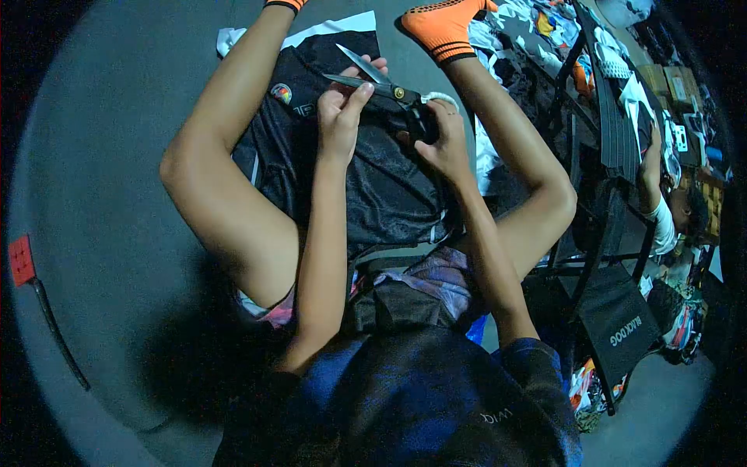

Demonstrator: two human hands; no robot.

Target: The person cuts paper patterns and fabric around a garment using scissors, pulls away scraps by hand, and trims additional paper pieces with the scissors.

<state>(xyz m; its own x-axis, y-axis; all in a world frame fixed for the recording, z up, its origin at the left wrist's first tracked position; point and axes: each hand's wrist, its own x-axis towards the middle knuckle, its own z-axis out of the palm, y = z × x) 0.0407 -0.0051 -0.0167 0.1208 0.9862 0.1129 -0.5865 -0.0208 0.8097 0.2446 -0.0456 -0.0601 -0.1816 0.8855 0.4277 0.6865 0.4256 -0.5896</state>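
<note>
A pair of scissors [399,93] is held over my lap with its two blades spread apart, tips pointing left. My right hand [447,144] is closed around the handles, one of which looks wrapped in white. At the blades is my left hand [342,113], its thumb against the lower blade and its fingers curled behind. Under both hands, between my legs, lies a black garment [381,191] with a round colourful badge and some lettering. White material [334,27] shows at the garment's far edge.
A red fly swatter [22,261] with a black handle lies on the grey floor at left. To the right stand a black folding chair [622,323] and heaps of cloth [506,54]. Beyond them are another person's arm [652,175] and boxes [677,84].
</note>
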